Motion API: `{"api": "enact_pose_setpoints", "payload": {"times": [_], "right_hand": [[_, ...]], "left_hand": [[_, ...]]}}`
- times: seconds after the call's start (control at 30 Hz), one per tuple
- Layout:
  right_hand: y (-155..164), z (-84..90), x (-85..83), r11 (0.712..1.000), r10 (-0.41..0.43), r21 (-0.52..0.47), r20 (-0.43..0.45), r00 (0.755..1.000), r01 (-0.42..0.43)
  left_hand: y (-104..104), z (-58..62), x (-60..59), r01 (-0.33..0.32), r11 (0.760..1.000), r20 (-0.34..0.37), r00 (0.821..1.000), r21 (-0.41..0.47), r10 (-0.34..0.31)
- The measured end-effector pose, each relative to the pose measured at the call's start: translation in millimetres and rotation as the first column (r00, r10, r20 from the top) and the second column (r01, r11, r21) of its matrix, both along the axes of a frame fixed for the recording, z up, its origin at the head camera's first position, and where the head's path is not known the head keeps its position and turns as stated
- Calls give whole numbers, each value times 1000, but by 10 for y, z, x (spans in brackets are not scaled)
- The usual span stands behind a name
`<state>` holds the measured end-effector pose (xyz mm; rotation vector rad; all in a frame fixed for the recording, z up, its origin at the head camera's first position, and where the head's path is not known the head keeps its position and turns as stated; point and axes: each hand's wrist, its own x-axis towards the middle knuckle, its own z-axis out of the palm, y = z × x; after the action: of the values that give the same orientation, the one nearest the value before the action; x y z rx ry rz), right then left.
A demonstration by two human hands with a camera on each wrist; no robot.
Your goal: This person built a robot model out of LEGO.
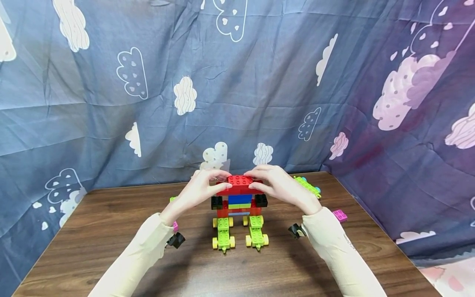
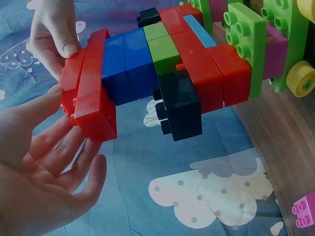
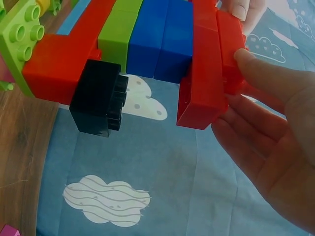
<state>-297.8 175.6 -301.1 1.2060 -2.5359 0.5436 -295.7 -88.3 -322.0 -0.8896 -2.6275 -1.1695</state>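
Note:
A brick figure stands mid-table on two green wheeled feet, with black side bricks, a blue band and a long red brick on top. My left hand pinches the red brick's left end, thumb in front and fingers behind. At the other end my right hand grips the same way. In the left wrist view the red brick lies against my left thumb and fingers. The right wrist view has the red brick against my right thumb.
Loose pieces lie on the wooden table: a green plate at the back right, a pink brick near the right edge, another pink piece by my left wrist. Blue cloud-print cloth hangs behind and to both sides.

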Motion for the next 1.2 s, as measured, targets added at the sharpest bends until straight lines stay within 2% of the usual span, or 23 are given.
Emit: {"api": "enact_pose_setpoints", "payload": {"times": [0.23,0.67,1.07,1.2], "right_hand": [[-1,-20,-1,1000,-2,-3,16,1000,2],[-4,-26,9,1000,-6,18,13,1000,6],[-29,-19,15,1000,11,23,-51,999,-9],[-33,-19,15,1000,10,29,-64,998,-8]], "left_hand": [[-4,-24,-19,-7,1000,-13,1000,-3,7],[2,-42,-18,-13,999,18,1000,50,12],[18,-15,41,-49,996,111,993,78,40],[21,-15,45,-48,995,116,993,88,37]]}}
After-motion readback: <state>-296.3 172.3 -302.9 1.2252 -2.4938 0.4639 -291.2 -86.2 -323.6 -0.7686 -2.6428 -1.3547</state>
